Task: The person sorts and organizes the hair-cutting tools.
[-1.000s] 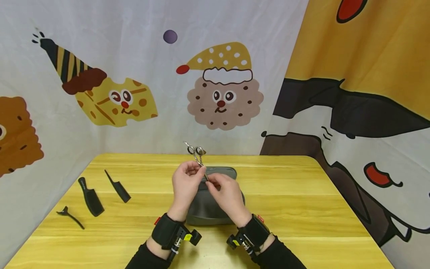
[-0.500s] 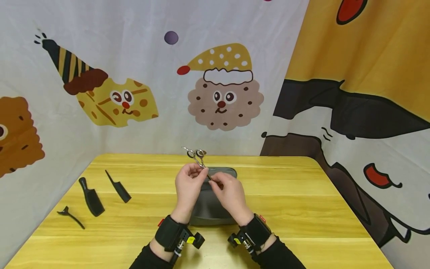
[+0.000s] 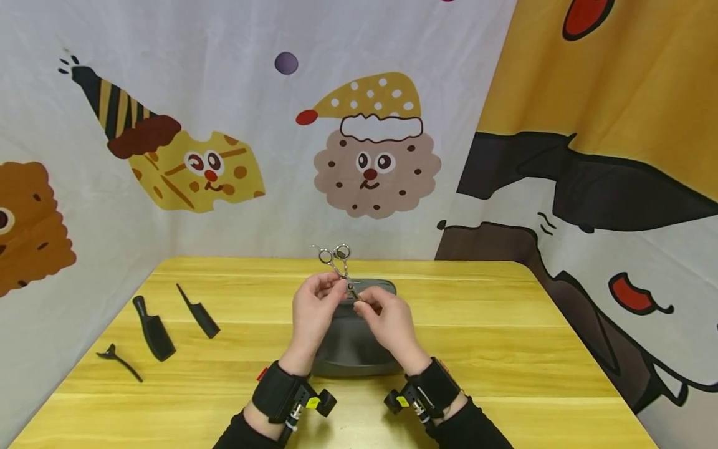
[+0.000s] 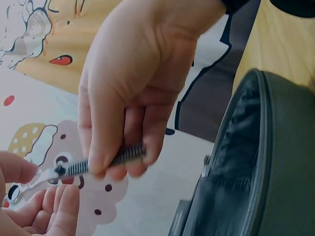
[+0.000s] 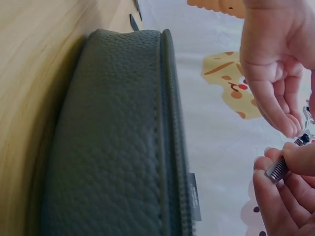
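Left hand (image 3: 314, 308) angled inward, I pinch the scissors (image 3: 350, 287) mid-length, ringed end up and away from me; my right hand (image 3: 392, 319) slants in opposite, pinching their toothed blades (image 4: 78, 168), clear of the gray case (image 3: 354, 346) on the worktop (image 3: 482, 352).

Silver on the scissors (image 3: 350, 287), with fine light-and-dark stripes along the toothed blade (image 4: 78, 168). Dark grey-green on the case (image 3: 356, 346), pebbled in the right wrist view; near-black on its lining (image 4: 244, 140). Plain black on the wide comb (image 3: 157, 338), tail comb (image 3: 204, 319), clip (image 3: 122, 359), wrist straps (image 3: 276, 391) and sleeves (image 3: 471, 425). Yellow with streaked wood grain on the counter (image 3: 482, 349). White on much of the backdrop (image 3: 235, 81), printed with brown-spotted yellow cheese (image 3: 181, 178) under a black-and-gold striped hat (image 3: 114, 109), and a pinkish-beige, dark-dotted cookie (image 3: 387, 192) under a white-dotted mustard cap (image 3: 387, 95) with a red tip (image 3: 306, 117).
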Motion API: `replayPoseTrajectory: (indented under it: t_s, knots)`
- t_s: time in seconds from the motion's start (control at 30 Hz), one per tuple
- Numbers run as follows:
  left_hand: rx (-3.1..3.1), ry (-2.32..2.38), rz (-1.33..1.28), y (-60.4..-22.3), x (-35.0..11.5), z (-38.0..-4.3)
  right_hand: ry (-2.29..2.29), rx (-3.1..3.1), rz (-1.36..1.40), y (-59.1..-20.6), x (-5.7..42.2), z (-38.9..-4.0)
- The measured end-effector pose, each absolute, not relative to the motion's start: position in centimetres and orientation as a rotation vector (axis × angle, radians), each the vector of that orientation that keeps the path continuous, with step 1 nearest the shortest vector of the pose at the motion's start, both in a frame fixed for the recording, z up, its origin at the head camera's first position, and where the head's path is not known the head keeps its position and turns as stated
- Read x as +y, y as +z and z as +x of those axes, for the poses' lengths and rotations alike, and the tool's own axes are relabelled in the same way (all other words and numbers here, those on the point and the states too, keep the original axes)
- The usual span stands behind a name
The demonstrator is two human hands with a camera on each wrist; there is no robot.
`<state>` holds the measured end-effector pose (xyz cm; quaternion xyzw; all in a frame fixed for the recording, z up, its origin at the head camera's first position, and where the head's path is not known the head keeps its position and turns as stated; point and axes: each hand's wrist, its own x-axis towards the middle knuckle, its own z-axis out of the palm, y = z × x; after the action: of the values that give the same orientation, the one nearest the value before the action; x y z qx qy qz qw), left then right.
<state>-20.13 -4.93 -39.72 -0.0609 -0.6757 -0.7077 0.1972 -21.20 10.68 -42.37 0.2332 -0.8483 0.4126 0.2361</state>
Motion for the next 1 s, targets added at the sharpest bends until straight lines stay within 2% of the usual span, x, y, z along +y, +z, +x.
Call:
replayPoseTrajectory:
  t_s: [0.4,0.67,1.0]
  knots:
    - [-2.249,-1.788,-0.242,-39.8,-9.0,-20.3,1.142,-2.366,0.633,-42.0,12.9,-21.1]
    - [-2.295,-1.807,-0.367,-38.4,-11.4,-20.8,1.059,-2.428,0.634,-42.2,14.0,-20.9]
    - [-2.44,-1.669,-0.511,-36.7,-11.9,-20.7,0.864,-2.457,0.74,-42.6,14.0,-20.7]
